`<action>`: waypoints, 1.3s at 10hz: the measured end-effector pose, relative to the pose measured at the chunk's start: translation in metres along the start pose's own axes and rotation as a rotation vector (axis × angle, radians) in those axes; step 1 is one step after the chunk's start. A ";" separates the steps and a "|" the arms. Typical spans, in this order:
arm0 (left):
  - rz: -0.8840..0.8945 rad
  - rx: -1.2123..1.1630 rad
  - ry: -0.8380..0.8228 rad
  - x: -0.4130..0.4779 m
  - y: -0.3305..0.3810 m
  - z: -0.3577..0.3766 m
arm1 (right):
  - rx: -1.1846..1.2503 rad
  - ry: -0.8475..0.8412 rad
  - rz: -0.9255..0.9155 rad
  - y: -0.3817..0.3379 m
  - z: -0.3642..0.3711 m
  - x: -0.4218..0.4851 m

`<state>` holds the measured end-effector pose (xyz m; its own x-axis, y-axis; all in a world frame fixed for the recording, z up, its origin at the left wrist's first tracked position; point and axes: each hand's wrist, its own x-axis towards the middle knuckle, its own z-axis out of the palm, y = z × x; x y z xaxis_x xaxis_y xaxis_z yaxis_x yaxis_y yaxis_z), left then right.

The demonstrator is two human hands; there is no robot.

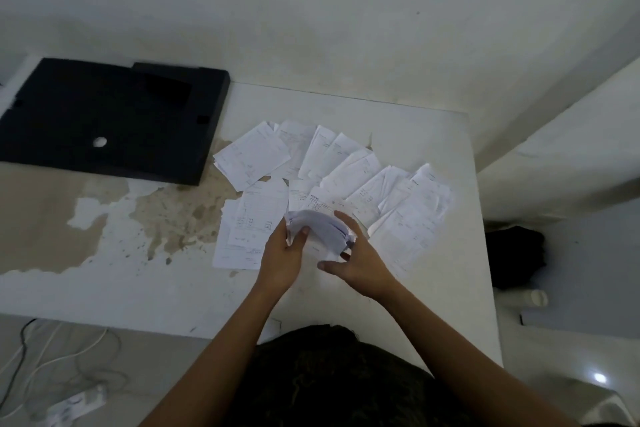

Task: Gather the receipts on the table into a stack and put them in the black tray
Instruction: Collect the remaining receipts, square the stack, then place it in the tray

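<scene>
- The person is standing at the near edge of the white worktop point(346, 302), and both hands are closing around a small bundle of receipts point(317, 224) near the middle of it.
- The left hand point(282, 260) is gripping the bundle's left end, thumb on top; its other fingers are hidden under the paper.
- The right hand point(360, 262) is curling over the right end, thumb spread loose toward 9 o'clock; how firmly it is pinching I cannot tell.
- The bundle is bending upward, blurred, so its sheet count is unclear.
- Loose receipts point(349, 166) are lying fanned from 10 o'clock round to 3 o'clock of the hands, overlapping one another; one larger sheet point(247, 225) is sitting at 9 o'clock.
- Printing is showing on every slip, but it is too faint and small to read.
- The black tray point(104, 118) is resting well apart at 10 o'clock, its left corner cut off by the frame edge; a pale round spot is showing in its floor.
- Cables point(52, 360) are trailing on the floor at 7 o'clock.
</scene>
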<state>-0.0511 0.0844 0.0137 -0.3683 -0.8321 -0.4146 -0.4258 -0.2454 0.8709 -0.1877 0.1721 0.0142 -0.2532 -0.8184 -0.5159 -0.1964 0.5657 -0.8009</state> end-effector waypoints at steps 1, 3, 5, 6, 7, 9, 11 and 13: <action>0.038 -0.038 0.005 -0.004 0.008 0.000 | 0.065 0.068 -0.030 -0.001 -0.003 0.002; -0.015 -0.128 0.211 -0.003 0.023 0.016 | 0.069 0.213 -0.060 -0.004 0.004 0.009; -0.024 -0.130 0.337 0.001 0.021 0.031 | 0.154 0.325 -0.052 -0.011 0.012 0.012; 0.008 -0.157 0.347 0.003 0.016 0.030 | 0.211 0.367 -0.010 -0.011 0.014 0.015; 0.025 -0.210 0.340 0.003 0.014 0.031 | 0.225 0.363 -0.034 -0.010 0.011 0.016; 0.004 -0.177 0.300 0.005 0.009 0.035 | 0.276 0.251 -0.100 -0.009 0.016 0.012; -0.032 -0.331 0.336 0.008 0.010 0.025 | -0.089 0.117 -0.077 0.009 0.008 0.013; -0.082 -0.585 0.411 0.012 0.010 0.022 | -0.217 0.260 -0.122 0.005 0.007 0.014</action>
<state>-0.0776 0.0830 0.0117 0.0355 -0.8912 -0.4523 0.1164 -0.4458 0.8875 -0.1854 0.1629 0.0003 -0.4426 -0.8437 -0.3039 -0.4292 0.4969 -0.7543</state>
